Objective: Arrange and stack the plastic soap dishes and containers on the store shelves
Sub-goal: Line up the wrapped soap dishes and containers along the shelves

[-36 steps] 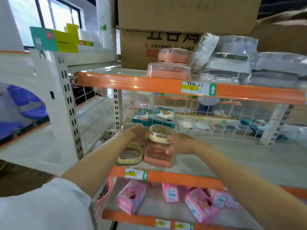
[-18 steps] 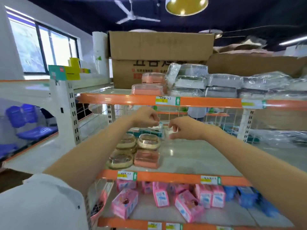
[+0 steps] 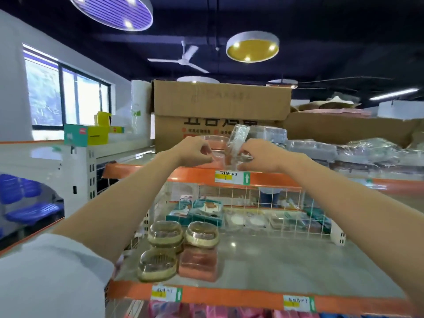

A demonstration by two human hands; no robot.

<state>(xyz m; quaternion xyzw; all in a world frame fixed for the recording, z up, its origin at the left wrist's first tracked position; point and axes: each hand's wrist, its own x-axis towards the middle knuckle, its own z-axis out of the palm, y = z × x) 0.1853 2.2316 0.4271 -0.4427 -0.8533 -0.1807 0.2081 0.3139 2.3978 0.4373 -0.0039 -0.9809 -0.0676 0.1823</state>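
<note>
Gripping a clear-lidded pink soap dish (image 3: 218, 149) at the front edge of the top shelf (image 3: 263, 180), both hands are raised. Left hand (image 3: 195, 152) has fingers curled, pinching the dish's left side; right hand (image 3: 257, 156) has fingers curled round its right side, partly over crinkly clear plastic wrap (image 3: 237, 136) standing tilted just behind. Exact contact is blurry. Dish looks oval, glossy transparent cover over a salmon base, mostly hidden by the hands.

Right of it on the same shelf: grey rectangular trays in shiny film (image 3: 321, 149), stacked, wrinkled wrapping. Behind: large brown cardboard box (image 3: 220, 104), matte, with dark printed characters on the box below it.

Middle shelf (image 3: 298, 267), smooth grey surface with orange front lip: two oval gold-tinted dishes with clear domed lids, one stack at back left (image 3: 165, 235), another (image 3: 202, 234) sitting on a pink rectangular dish (image 3: 198, 263). A third gold oval dish (image 3: 157, 267) in front left, slotted insert visible under its lid. All four close together, touching or nearly so. White wire grid divider (image 3: 263, 203) behind them, teal packaged goods (image 3: 199, 212) beyond it.

White and yellow price labels (image 3: 231, 177) on orange shelf lips. Pink packages on the lowest shelf (image 3: 220, 312), cut off. White sleeve (image 3: 52, 278) at lower left.
</note>
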